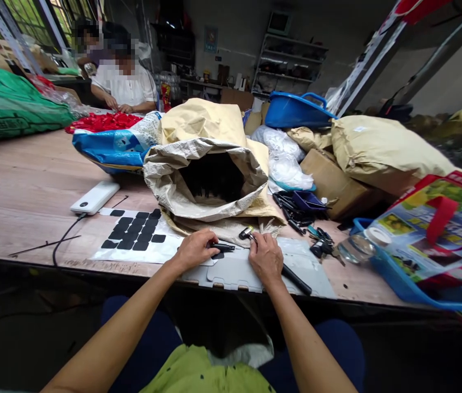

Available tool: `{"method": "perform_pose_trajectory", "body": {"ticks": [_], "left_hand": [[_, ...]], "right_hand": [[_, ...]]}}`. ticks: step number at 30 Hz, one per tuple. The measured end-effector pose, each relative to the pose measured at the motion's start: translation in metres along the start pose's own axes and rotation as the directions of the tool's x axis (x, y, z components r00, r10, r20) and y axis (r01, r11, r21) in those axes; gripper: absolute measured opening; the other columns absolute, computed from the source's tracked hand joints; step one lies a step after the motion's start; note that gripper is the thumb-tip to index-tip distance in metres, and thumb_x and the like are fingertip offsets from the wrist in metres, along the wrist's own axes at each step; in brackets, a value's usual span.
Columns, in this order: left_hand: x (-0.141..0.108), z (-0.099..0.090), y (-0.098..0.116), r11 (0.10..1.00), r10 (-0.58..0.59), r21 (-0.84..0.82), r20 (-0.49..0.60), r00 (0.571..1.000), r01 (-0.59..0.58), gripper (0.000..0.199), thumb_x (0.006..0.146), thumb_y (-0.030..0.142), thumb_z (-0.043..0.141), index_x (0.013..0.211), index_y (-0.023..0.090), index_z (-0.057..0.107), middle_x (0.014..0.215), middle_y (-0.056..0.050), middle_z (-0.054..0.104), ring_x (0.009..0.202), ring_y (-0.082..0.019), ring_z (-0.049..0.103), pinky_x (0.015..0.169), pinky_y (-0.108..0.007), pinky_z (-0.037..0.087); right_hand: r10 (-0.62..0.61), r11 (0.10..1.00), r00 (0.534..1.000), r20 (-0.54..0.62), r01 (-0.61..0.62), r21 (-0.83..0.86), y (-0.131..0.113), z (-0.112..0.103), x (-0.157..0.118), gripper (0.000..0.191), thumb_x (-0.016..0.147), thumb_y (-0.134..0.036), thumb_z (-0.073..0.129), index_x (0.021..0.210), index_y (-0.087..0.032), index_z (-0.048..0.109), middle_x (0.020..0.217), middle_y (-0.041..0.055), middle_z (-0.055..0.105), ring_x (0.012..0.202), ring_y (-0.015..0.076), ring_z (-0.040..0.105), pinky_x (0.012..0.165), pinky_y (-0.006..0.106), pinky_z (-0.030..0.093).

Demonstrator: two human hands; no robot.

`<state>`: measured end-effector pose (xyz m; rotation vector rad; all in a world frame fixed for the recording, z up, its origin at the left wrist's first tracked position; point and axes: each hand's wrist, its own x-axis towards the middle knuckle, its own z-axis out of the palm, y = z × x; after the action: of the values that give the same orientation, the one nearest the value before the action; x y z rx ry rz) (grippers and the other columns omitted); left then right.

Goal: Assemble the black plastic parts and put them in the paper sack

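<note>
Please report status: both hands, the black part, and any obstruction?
Left hand holds slim black part. Right hand grips black-handled hammer near its head. Open beige sack lies beyond the hands, not between them.

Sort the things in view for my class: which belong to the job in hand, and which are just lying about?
Seem to belong to the job:
black part, held in the left hand
hammer, held in the right hand
grey sheet beneath the hands

Seem to be just lying about:
white power bank
clear jar
green sack
blue tub
</note>
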<state>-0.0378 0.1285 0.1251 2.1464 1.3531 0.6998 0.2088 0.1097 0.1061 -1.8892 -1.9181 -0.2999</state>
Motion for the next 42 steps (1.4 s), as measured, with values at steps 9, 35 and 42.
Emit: {"method": "perform_pose_trajectory", "body": {"ticks": [9,35,42], "left_hand": [[0.003,0.011,-0.004,0.998,0.015,-0.063,-0.044,0.999,-0.018,0.018,0.082,0.032,0.075,0.098,0.023,0.073,0.089,0.001,0.063,0.079,-0.016,0.058,0.071,-0.027,0.041],[0.003,0.014,-0.010,0.985,-0.026,-0.171,-0.062,0.998,0.015,0.017,0.077,0.026,0.079,0.093,0.023,0.075,0.090,0.002,0.065,0.086,-0.016,0.062,0.077,-0.026,0.043],[0.003,0.011,-0.007,0.993,-0.005,-0.114,-0.061,0.998,-0.002,0.017,0.077,0.026,0.077,0.094,0.023,0.074,0.092,0.001,0.066,0.084,-0.016,0.061,0.075,-0.026,0.043]], "right_hand": [[0.012,0.993,1.000,0.024,-0.015,0.120,0.006,-0.008,0.006,0.027,0.097,-0.023,0.053,0.119,-0.025,0.069,0.099,0.0050,0.064,0.091,0.0185,0.055,0.078,0.029,0.039],[-0.109,0.941,0.990,0.092,0.074,0.329,-0.056,-0.054,-0.015,0.035,0.103,-0.030,0.043,0.127,-0.024,0.068,0.102,0.0050,0.069,0.092,0.0163,0.064,0.079,0.024,0.046],[-0.007,0.951,0.999,0.039,-0.005,0.310,-0.035,-0.050,0.002,0.032,0.101,-0.031,0.049,0.124,-0.027,0.070,0.107,0.0033,0.070,0.098,0.0174,0.064,0.082,0.026,0.045]]}}
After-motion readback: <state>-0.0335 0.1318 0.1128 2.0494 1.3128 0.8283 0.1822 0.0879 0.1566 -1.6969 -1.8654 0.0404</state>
